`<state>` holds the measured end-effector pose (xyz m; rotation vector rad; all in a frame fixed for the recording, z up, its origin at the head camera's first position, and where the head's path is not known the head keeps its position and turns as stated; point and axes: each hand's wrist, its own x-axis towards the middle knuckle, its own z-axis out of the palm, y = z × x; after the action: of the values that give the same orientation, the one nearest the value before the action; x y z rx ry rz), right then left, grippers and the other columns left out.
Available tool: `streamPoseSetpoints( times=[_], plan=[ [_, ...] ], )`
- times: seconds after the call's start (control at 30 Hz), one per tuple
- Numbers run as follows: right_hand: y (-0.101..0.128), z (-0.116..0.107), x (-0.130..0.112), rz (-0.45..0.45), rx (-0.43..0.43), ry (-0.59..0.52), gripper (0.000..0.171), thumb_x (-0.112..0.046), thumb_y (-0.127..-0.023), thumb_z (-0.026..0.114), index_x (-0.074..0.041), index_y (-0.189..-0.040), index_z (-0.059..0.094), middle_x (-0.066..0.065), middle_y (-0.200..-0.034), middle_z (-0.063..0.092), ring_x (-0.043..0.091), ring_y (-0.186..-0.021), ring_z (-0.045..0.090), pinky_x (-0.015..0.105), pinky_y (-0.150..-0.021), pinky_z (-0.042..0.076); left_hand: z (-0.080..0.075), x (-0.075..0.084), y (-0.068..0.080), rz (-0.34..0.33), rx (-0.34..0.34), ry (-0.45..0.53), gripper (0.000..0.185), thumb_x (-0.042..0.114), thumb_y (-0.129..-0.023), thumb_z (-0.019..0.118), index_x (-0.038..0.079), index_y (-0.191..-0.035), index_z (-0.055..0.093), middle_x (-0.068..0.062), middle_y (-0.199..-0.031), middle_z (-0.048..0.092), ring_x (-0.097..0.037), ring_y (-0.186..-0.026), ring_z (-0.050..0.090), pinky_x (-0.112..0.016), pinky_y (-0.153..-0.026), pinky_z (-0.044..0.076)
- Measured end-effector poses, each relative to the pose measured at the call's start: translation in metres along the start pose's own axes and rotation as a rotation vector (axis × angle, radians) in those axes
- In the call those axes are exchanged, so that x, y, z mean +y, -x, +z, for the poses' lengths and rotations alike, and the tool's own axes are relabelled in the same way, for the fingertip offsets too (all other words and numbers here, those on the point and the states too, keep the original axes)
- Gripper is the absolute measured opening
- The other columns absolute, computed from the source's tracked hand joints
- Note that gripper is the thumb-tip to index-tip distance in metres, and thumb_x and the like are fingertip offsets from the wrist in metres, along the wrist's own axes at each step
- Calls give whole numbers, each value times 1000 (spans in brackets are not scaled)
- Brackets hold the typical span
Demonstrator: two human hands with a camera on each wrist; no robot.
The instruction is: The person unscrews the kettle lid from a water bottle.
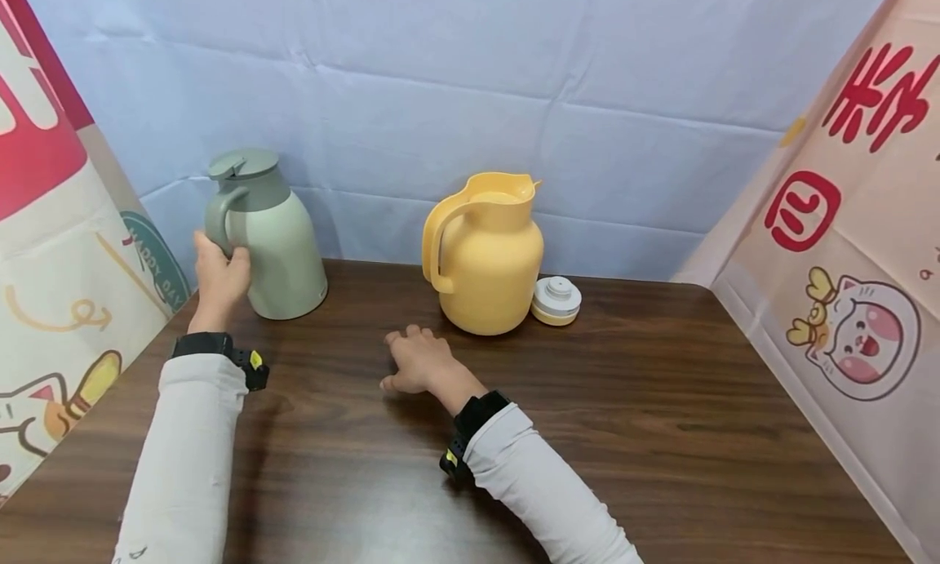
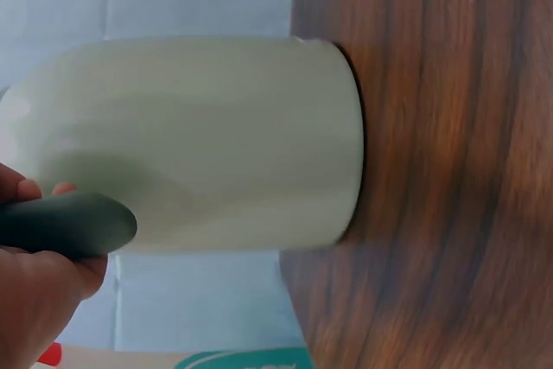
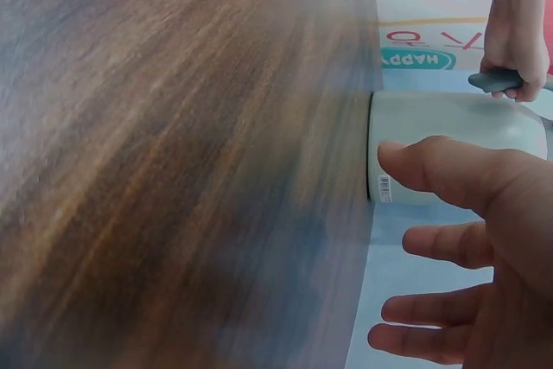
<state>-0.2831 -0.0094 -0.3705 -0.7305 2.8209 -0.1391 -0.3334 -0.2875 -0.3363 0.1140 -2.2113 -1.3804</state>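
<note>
At the table's back left stands a pale green thermos jug (image 1: 282, 254) with a darker green lid and handle. My left hand (image 1: 220, 278) grips that handle, fingers wrapped round it; the left wrist view shows the dark green handle (image 2: 82, 224) between thumb and fingers, with the jug's base at the wood. Over the middle of the table my right hand (image 1: 422, 360) is held with fingers spread and nothing in it, just in front and left of a yellow jug (image 1: 492, 262). In the right wrist view its extended fingers (image 3: 449, 244) overlap the green jug.
The yellow jug has its mouth uncovered and its handle on the left. A white and yellow round stopper (image 1: 556, 300) sits at its right side. Behind stands a pale blue cloth backdrop (image 1: 470, 82); printed cloths (image 1: 844, 246) flank the brown wooden table (image 1: 661, 433).
</note>
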Motion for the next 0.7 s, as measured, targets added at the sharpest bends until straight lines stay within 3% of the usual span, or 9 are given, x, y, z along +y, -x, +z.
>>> streamPoseSetpoints(
  times=[0.13,0.37,0.5,0.7],
  plan=[
    [3,0,2,-21,9,-12,70,-45,-84,65,-17,-142,38,13,-136,40,30,-124,38,43,-89,40,2,-1,3,-21,30,28,24,14,-95,32,2,-115,29,-6,-95,32,-21,-85,36,-36,-70,30],
    [13,-2,8,-39,33,-52,65,-42,-85,64,-16,-141,40,13,-135,41,30,-123,39,43,-89,41,4,-1,6,2,101,116,2,7,-94,36,9,-93,36,-8,-71,35,-12,-48,36,-26,-47,33],
    [19,-4,12,-44,38,-55,63,-41,-86,64,-16,-140,41,12,-134,41,29,-122,40,42,-89,41,2,-1,8,-12,141,141,15,8,-92,41,8,-78,35,-4,-59,37,-12,-44,37,-25,-43,32],
    [27,-8,20,-62,44,-64,62,-41,-86,64,-16,-139,42,11,-133,41,28,-120,41,41,-87,41,1,5,13,-25,178,126,41,22,-91,49,2,-58,35,0,-43,39,-14,-38,37,-26,-39,29]
  ],
)
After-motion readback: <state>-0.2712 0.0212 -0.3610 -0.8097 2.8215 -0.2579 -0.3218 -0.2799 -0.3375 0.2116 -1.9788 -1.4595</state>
